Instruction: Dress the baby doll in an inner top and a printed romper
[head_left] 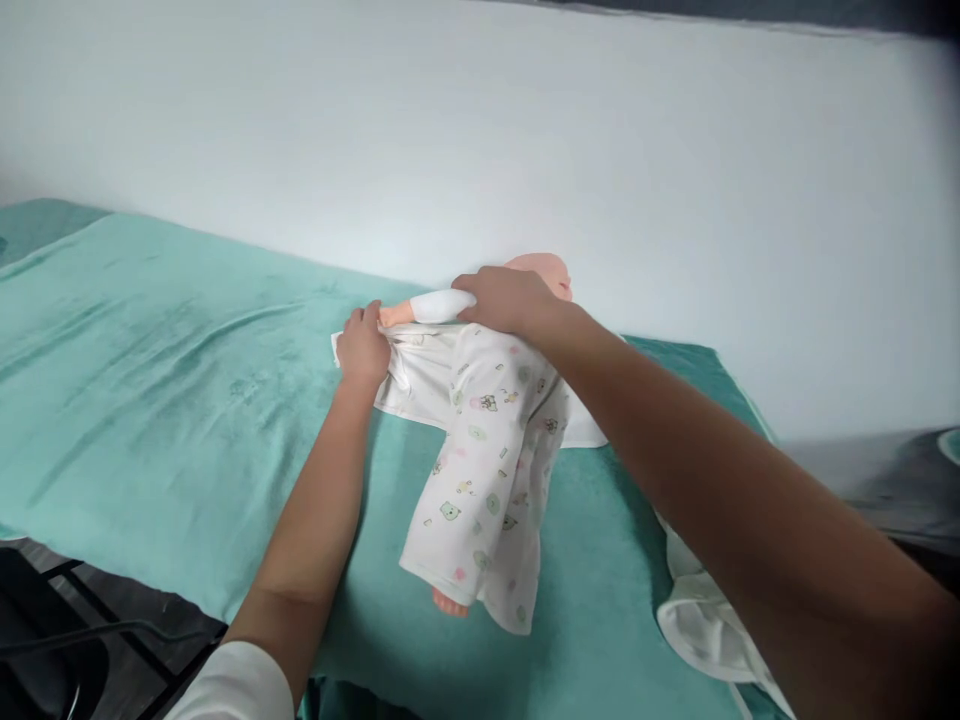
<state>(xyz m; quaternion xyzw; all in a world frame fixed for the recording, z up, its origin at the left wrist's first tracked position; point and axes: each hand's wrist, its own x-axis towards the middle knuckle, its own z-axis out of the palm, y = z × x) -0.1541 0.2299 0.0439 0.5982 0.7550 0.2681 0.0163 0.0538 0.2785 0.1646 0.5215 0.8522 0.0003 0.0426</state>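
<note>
A baby doll (541, 268) lies across the teal cloth, its head partly hidden behind my right hand. A white baby gown (499, 450) with small animal prints drapes over its body, and a foot (450, 602) pokes out below the hem. The doll's white-and-skin-toned arm (441, 306) stretches left, outside the printed fabric. My left hand (365, 345) closes at the end of that arm, over the spread white sleeve fabric (427, 370). At the doll's upper arm, my right hand (502, 298) curls its fingers round the white part; its fingertips are partly hidden.
The teal cloth (187, 400) covers a bed-like surface against a white wall (375, 130). White fabric (701, 620) hangs by the right edge, behind my forearm. A black chair-like object (45, 630) and a dark cable stand at lower left.
</note>
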